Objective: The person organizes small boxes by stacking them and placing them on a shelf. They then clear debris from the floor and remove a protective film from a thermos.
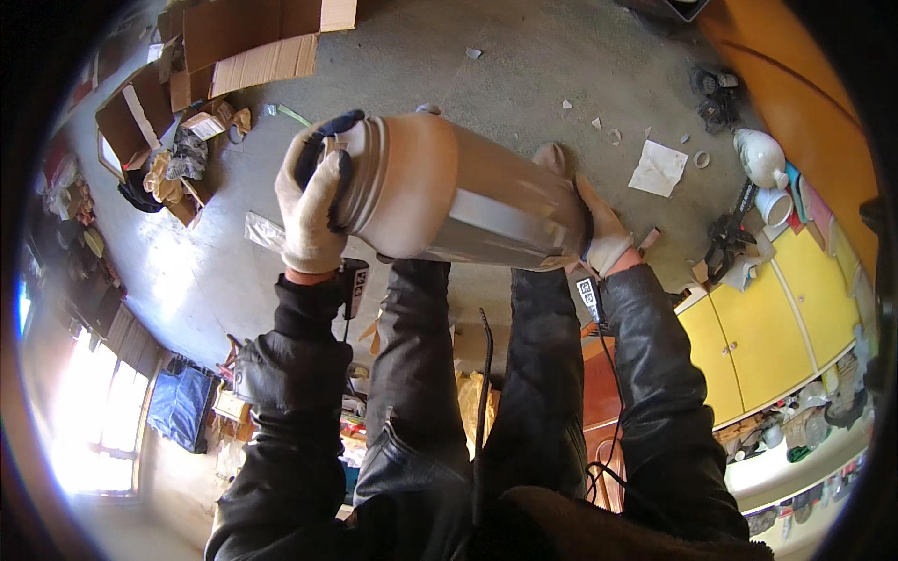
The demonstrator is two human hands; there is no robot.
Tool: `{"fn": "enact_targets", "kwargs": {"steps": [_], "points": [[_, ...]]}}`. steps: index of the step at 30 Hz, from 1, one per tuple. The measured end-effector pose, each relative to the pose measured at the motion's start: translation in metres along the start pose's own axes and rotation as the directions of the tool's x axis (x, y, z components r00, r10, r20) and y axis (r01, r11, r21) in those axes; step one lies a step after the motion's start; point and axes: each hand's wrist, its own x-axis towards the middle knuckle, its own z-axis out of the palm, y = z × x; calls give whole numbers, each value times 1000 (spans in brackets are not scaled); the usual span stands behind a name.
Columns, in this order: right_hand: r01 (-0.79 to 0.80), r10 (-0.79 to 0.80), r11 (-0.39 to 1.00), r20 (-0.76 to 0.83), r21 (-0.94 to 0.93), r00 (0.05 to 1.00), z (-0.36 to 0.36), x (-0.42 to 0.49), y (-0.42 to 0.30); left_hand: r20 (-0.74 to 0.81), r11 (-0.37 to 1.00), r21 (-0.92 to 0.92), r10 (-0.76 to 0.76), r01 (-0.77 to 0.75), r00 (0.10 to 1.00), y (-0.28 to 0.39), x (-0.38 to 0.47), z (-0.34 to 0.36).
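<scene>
A large grey-brown vase-like vessel (515, 196) lies tilted on its side in the air, its ringed neck to the left. My left hand (312, 200), in a light work glove with dark palm and fingertips, grips the rim of the neck. At the other end, my right hand (605, 231), also gloved, holds the vessel near its base; most of the fingers are hidden behind it. A pale reflection streaks the blurred side. Below the vessel are my legs (414, 336) in dark trousers, and part of a shoe (551, 158) shows beyond it.
Open cardboard boxes (245, 31) and crumpled packaging (186, 158) lie at the upper left. White paper (658, 168), a tape roll (701, 159) and shards (596, 123) are on the concrete floor (421, 56). A white jar (760, 156) and yellow cabinet (761, 340) stand right.
</scene>
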Motion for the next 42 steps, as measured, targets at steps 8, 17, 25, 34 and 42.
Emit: {"fn": "enact_targets", "kwargs": {"steps": [8,17,25,34,42], "points": [[149,-238,953,-343,-265,909,-17,31,19,-123,999,43,28,-23,992,-19,1,2],[-12,-147,940,-436,-340,888,-40,64,-1,-55,995,62,82,-78,995,-71,30,-5],[-40,-4,988,-285,-148,959,-45,48,-19,223,979,-16,-196,204,955,-41,24,2],[-36,11,996,-284,-85,959,-19,30,-14,124,983,89,-173,163,977,-25,22,12],[-113,92,994,-532,-8,842,6,26,-10,-82,979,-43,-203,200,976,-54,17,19]]}}
